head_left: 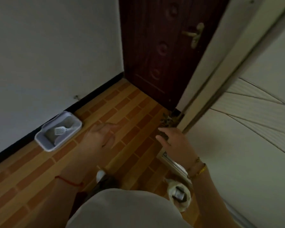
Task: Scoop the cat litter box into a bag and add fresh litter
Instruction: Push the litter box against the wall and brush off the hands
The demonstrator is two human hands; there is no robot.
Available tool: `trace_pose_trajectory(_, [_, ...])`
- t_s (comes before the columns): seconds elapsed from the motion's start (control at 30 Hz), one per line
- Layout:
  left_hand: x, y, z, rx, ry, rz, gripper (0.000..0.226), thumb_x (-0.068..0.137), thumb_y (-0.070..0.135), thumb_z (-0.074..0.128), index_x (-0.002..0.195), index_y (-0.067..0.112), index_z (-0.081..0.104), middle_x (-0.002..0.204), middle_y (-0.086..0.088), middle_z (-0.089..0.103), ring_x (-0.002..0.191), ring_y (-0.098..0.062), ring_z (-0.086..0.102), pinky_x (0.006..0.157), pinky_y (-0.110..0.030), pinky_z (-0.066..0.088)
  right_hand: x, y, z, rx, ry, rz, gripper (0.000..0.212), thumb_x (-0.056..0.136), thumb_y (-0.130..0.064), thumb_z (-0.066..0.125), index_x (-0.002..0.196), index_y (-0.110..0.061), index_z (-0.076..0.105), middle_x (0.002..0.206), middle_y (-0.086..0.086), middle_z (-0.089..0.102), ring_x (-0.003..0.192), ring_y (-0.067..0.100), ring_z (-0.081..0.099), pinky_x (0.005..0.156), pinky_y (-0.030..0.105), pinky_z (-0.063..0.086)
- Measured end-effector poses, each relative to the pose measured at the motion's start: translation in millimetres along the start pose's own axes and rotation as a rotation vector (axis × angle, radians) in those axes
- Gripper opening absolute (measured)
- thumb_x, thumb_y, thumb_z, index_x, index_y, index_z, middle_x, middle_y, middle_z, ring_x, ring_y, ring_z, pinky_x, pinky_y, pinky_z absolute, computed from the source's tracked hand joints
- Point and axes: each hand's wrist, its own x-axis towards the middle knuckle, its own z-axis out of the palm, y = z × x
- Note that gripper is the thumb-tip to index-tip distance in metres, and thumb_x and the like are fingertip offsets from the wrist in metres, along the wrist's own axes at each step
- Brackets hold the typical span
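Observation:
A pale grey litter box sits on the floor against the left wall, with grey litter inside. A white slotted scoop lies in it. My left hand hovers in the air to the right of the box, fingers spread, holding nothing. My right hand is raised near the sliding door's frame, fingers apart and empty. A white bag stands open on the floor at the lower right, with dark contents and something grey inside.
A dark red door with a brass handle closes off the far end. A white sliding door and its floor track run along the right. A small dark heap lies at the door's foot. The floor has orange brick-pattern tiles.

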Motion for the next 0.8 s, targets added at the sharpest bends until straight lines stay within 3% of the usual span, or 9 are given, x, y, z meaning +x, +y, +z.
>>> trace_pose_trajectory(0.13, [-28,-49,-23,-0.002,0.126,-0.122,0.039,0.095,0.038,0.044,0.122,0.017,0.062,0.112,-0.005,0.067,0.100,-0.025,0.063,0.083,-0.029,0.045,37,-52,21,-0.026,-0.099,-0.118,0.049,0.099,-0.046,0.040,0.140,-0.020,0.045,0.139,-0.001,0.050,0.134,0.015,0.037,0.110,0.041,0.036])
trace_pose_trajectory(0.27, [-58,-97,-54,-0.004,0.224,-0.257,0.028,0.097,0.022,0.054,0.124,0.015,0.060,0.115,-0.007,0.064,0.103,-0.025,0.061,0.082,-0.031,0.046,73,-114,49,-0.057,-0.187,-0.235,0.048,0.098,-0.046,0.040,0.140,-0.021,0.045,0.141,-0.003,0.048,0.135,0.013,0.035,0.110,0.034,0.034])
trace_pose_trajectory(0.53, [-120,-209,-118,0.006,0.313,-0.497,0.032,0.096,0.023,0.055,0.128,0.022,0.056,0.128,-0.002,0.060,0.117,-0.020,0.053,0.090,-0.029,0.043,143,-257,120,-0.075,-0.321,-0.422,0.045,0.099,-0.041,0.043,0.140,-0.021,0.046,0.141,-0.001,0.046,0.133,0.014,0.035,0.109,0.029,0.031])
trace_pose_trajectory(0.8, [-149,-288,-170,0.016,0.386,-0.636,0.035,0.095,0.023,0.055,0.130,0.023,0.055,0.129,-0.002,0.059,0.114,-0.021,0.055,0.095,-0.037,0.047,195,-362,181,-0.116,-0.395,-0.573,0.043,0.099,-0.041,0.043,0.138,-0.023,0.047,0.137,-0.002,0.050,0.129,0.012,0.038,0.101,0.023,0.031])
